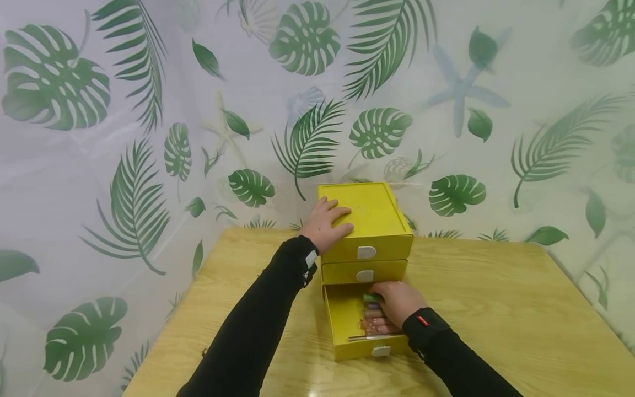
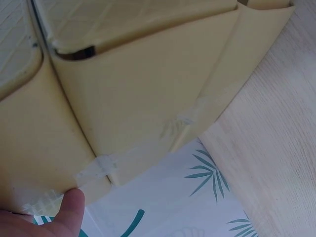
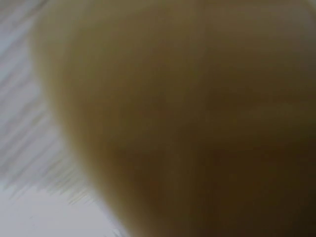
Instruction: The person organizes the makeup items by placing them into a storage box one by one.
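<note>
A yellow three-tier drawer box [image 1: 364, 209] stands on the table with its lowest drawer [image 1: 342, 320] pulled out. My left hand [image 1: 327, 223] rests on the left part of its top, fingers spread. In the left wrist view my left thumb [image 2: 73, 210] lies against the box wall. Over the open drawer, my right hand [image 1: 401, 302] reaches in at the back, fingertips right at a small green tube [image 1: 371, 298]; I cannot tell whether they pinch it. In front of it lie several brown and pink tubes [image 1: 374, 322] and a thin stick [image 1: 369, 337].
The two upper drawers are closed, each with a white pull tab [image 1: 366, 252]. Wood-grain table [image 1: 496, 298] extends on both sides of the box. A leaf-patterned sheet [image 1: 317, 138] hangs behind. The right wrist view is mostly a blurred yellow surface.
</note>
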`<control>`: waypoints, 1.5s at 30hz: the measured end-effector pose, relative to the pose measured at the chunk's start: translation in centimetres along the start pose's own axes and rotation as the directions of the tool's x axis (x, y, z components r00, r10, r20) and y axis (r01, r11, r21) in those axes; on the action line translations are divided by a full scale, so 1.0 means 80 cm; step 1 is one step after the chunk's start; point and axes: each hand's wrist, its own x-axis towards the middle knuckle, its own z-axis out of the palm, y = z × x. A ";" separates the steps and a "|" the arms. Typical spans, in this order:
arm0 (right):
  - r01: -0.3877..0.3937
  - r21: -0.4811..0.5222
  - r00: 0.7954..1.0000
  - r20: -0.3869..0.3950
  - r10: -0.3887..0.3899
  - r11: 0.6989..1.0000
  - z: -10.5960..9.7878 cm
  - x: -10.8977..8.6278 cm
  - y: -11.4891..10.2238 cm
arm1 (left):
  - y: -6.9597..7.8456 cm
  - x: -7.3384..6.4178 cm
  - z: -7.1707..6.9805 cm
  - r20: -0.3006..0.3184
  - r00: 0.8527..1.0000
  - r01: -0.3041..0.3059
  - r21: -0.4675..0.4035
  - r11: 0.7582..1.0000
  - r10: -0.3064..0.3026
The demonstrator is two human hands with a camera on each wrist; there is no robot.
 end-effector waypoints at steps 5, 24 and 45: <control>0.005 -0.009 1.000 0.009 -0.005 1.000 -0.002 0.001 -0.002 | -0.001 0.001 -0.002 0.004 1.000 0.006 0.008 1.000 -0.006; -0.028 -0.040 0.998 0.048 0.030 0.999 -0.005 -0.001 -0.002 | 0.006 0.003 -0.004 -0.004 1.000 0.006 0.000 1.000 -0.006; -0.018 -0.016 0.998 0.061 0.019 1.000 -0.005 -0.001 0.001 | 0.001 0.004 0.000 0.003 1.000 -0.016 -0.011 1.000 0.016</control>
